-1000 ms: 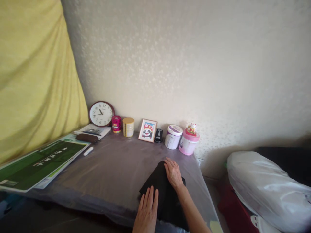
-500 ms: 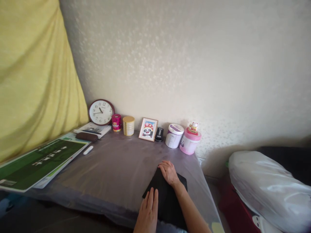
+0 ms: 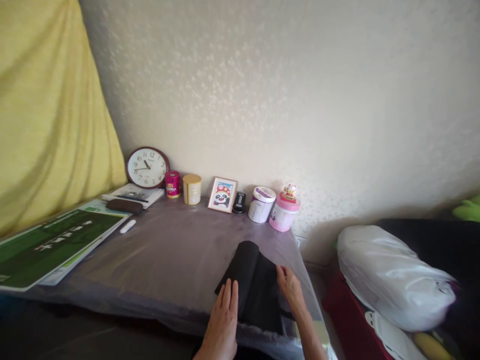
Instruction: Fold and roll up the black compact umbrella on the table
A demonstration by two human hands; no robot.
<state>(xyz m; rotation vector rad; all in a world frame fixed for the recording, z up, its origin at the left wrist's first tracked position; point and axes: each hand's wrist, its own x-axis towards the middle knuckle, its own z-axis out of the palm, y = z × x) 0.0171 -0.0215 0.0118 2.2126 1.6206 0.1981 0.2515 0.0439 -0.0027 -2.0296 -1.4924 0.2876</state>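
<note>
The folded black cloth point(image 3: 258, 290) lies at the front of the worktop point(image 3: 168, 260). Your left hand point(image 3: 223, 315) rests on it with straight fingers; your right hand point(image 3: 291, 290) pinches its right edge in narrow grip.

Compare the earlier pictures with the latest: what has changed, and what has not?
The right hand has moved rightward from the far end of the black cloth to its right edge; whether it grips is unclear. A fold now shows. The left hand stays at the cloth's left side; clock and picture frame are unmoved.
</note>
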